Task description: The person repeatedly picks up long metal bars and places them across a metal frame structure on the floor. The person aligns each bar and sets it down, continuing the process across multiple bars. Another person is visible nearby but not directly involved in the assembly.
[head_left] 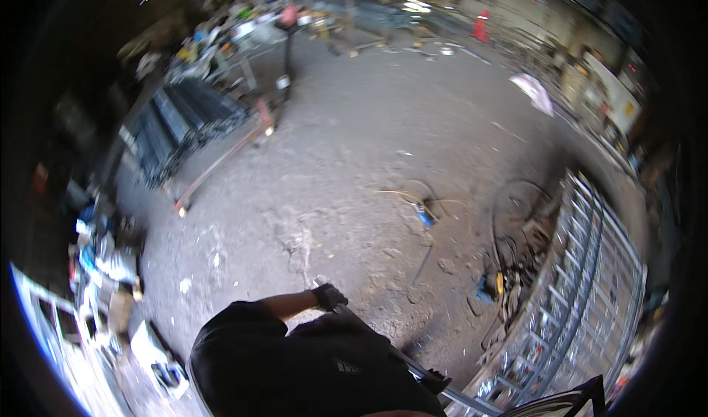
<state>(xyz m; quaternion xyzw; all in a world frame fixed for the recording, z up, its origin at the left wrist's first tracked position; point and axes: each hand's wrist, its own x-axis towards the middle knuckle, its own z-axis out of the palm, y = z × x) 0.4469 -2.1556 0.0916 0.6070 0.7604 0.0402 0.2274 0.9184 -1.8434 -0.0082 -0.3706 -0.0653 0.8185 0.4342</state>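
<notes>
My left hand (pixel 330 297), in a dark and grey glove, is closed around a long silvery metal bar (pixel 361 319) near its far end. The bar slants down to the right across the front of my black shirt, which hides part of it. Farther along the bar, my right hand (pixel 435 381) shows as a dark gloved shape wrapped on it; its fingers are blurred and partly hidden. To the right lies a stack of welded metal frames with rungs (pixel 582 269), close to the bar's lower end.
A rack of dark metal bars (pixel 184 122) stands at the left. A blue tool with a yellow cord (pixel 425 216) and a heap of tools and hoses (pixel 516 262) lie on the rough floor. White bags (pixel 155 354) sit at lower left; clutter lines the back.
</notes>
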